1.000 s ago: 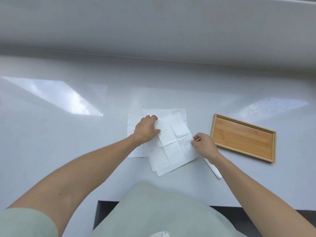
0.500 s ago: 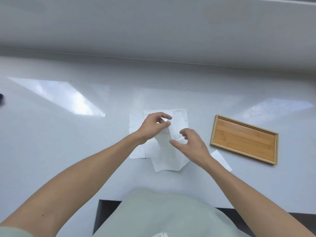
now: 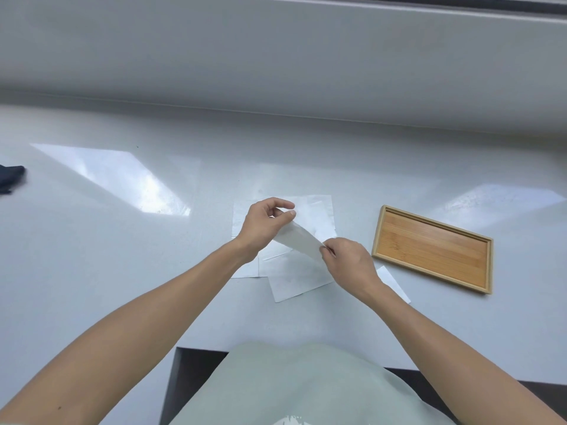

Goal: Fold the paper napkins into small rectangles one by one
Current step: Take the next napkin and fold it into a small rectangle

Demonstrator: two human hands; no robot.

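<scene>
The folded napkin [image 3: 299, 240] is lifted off the desk [image 3: 122, 256], stretched between both hands just left of the wooden tray [image 3: 432, 250]. The left hand [image 3: 265, 223] pinches its far end between thumb and fingers; the right hand [image 3: 348, 263] is clamped on its near end. Beneath them, left of the tray, loose flat napkins [image 3: 294, 280] overlap on the desk, and another white piece [image 3: 394, 283] pokes out beside the tray's near corner. The tray holds nothing. Left of the tray, beyond the napkins, the desk runs bare to a dark object [image 3: 9, 179] at its left edge. Its near edge lies well below the tray, by the person's torso.
</scene>
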